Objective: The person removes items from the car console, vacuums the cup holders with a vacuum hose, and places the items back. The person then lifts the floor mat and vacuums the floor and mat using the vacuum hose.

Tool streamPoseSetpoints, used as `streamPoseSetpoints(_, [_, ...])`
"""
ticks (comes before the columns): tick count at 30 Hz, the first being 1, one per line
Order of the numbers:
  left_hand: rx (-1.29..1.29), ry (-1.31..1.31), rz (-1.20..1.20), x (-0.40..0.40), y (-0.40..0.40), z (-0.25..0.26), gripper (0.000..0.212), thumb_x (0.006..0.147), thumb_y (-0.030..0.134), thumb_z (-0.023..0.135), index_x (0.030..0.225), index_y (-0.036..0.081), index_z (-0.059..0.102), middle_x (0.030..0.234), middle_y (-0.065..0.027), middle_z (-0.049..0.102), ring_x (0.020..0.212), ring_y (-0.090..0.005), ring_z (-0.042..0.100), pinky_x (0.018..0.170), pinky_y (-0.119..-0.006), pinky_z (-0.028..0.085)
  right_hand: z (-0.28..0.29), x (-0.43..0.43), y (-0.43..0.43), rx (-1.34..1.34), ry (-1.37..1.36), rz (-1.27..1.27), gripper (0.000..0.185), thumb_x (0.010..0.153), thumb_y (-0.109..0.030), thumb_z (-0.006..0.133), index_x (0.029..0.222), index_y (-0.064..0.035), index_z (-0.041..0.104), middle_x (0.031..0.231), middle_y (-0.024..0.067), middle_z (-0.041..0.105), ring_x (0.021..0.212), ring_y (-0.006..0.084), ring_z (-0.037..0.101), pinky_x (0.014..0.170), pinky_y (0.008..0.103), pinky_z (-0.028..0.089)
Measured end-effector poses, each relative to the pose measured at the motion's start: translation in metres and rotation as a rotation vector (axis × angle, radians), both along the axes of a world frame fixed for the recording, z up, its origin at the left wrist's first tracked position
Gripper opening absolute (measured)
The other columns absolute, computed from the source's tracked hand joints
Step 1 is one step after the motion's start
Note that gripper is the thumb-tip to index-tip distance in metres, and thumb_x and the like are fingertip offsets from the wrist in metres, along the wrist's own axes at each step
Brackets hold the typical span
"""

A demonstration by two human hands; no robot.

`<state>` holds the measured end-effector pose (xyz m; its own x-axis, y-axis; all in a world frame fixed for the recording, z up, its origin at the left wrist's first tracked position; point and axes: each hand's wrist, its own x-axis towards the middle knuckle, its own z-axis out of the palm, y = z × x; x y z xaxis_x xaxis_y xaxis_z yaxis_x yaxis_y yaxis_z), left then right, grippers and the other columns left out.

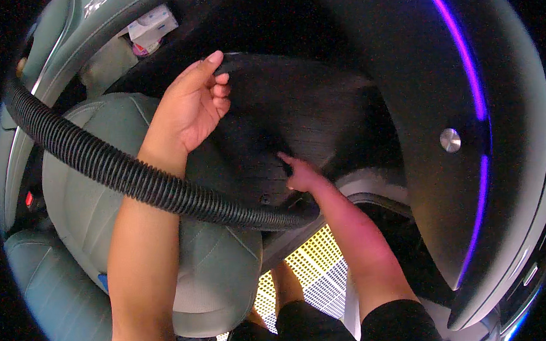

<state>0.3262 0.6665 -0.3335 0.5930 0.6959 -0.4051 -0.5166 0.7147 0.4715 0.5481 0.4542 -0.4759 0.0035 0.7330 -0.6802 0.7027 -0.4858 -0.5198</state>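
My left hand (199, 98) reaches over the seat's front edge. Its fingers are curled and the thumb presses on the raised near corner of a dark ribbed floor mat (306, 96) in the car's footwell. Lower and to the right, my right hand (303, 173) is closed around a dark vacuum nozzle (285, 164) above the mat; its tip is lost in shadow. A black corrugated vacuum hose (131, 176) crosses over my left forearm and curves towards my right wrist.
A grey-green car seat (204, 260) stands below the hose. The dashboard (439, 200) with a purple light strip (464, 48) curves along the right. A tissue pack (152, 25) lies at the upper left. Yellow and white floor grating (320, 250) shows beyond the door sill (290, 247).
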Motion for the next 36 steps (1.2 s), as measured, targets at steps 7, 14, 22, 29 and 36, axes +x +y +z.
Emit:
streamPoseSetpoints(7, [0.037, 0.027, -0.055, 0.002, 0.001, -0.008, 0.016, 0.089, 0.022, 0.069, 0.089, 0.011, 0.057, 0.077, -0.0005, 0.057, 0.064, -0.0089, 0.050, 0.053, -0.021, 0.042, -0.021, 0.004, -0.090, -0.192, -0.244, -0.542, 0.101, 0.059, -0.008, 0.073, 0.150, -0.0133, 0.029, 0.124, 0.0240, 0.059, 0.110, 0.0345, 0.060, 0.092, 0.0364, 0.048])
streamPoseSetpoints(14, [0.136, 0.207, -0.108, 0.000, -0.010, -0.006, 0.019, 0.088, 0.025, 0.069, 0.086, 0.011, 0.056, 0.075, 0.0009, 0.059, 0.059, -0.0068, 0.050, 0.051, -0.020, 0.042, 0.032, -0.078, -0.150, -0.377, 0.267, -0.306, 0.100, 0.060, -0.012, 0.075, 0.149, -0.0079, 0.030, 0.142, 0.0222, 0.045, 0.128, 0.0304, 0.047, 0.103, 0.0344, 0.040])
streamPoseSetpoints(22, [0.224, 0.550, -0.411, 0.014, -0.032, -0.009, 0.024, 0.088, 0.027, 0.070, 0.082, 0.012, 0.052, 0.069, 0.0017, 0.058, 0.056, -0.0088, 0.052, 0.049, -0.023, 0.042, 0.004, -0.044, -0.123, -0.166, 0.256, -0.635, 0.097, 0.058, -0.008, 0.071, 0.148, -0.0091, 0.033, 0.131, 0.0188, 0.055, 0.114, 0.0284, 0.056, 0.094, 0.0339, 0.046])
streamPoseSetpoints(29, [0.214, 0.589, -0.416, -0.012, -0.058, 0.010, 0.021, 0.091, 0.026, 0.064, 0.096, 0.007, 0.059, 0.087, -0.0053, 0.066, 0.067, -0.0138, 0.061, 0.063, -0.029, 0.051, 0.023, -0.101, -0.161, -0.397, 0.409, -0.316, 0.096, 0.061, -0.009, 0.072, 0.149, -0.0121, 0.033, 0.132, 0.0227, 0.053, 0.115, 0.0274, 0.056, 0.094, 0.0323, 0.046])
streamPoseSetpoints(36, [0.963, 0.824, -0.009, -0.117, -0.113, 0.036, 0.021, 0.084, 0.004, 0.062, 0.104, 0.002, 0.058, 0.109, -0.0102, 0.061, 0.098, -0.0198, 0.058, 0.088, -0.029, 0.046, 0.139, -0.150, -0.163, -0.529, 0.217, 0.091, 0.087, 0.072, -0.022, 0.062, 0.151, -0.0160, 0.026, 0.131, 0.0267, 0.053, 0.119, 0.0346, 0.054, 0.101, 0.0363, 0.042])
